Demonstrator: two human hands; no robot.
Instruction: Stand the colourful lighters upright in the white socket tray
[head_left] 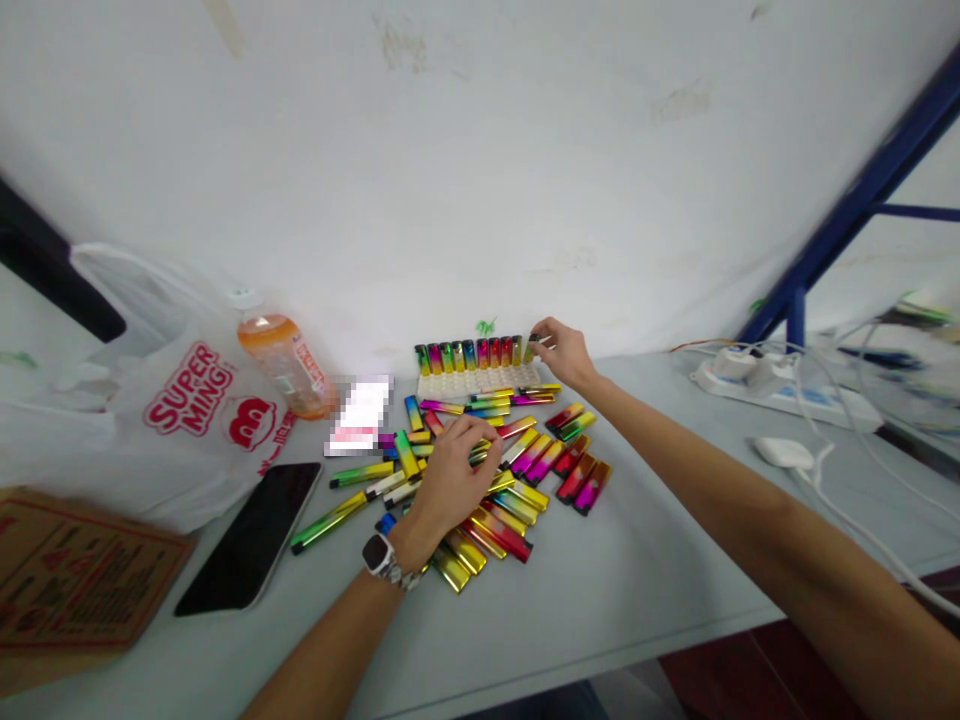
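Observation:
A heap of shiny multicoloured lighters lies on the grey table. Behind it a white tray holds a row of upright lighters along its back edge. My right hand is at the right end of that row, fingers pinched on a lighter standing in the tray. My left hand, with a watch on the wrist, rests on the heap with its fingers curled over the lighters; what they hold is hidden.
A black phone lies at the left beside a white plastic bag and a cardboard box. An orange drink bottle stands by the wall. A power strip and white cables lie at the right.

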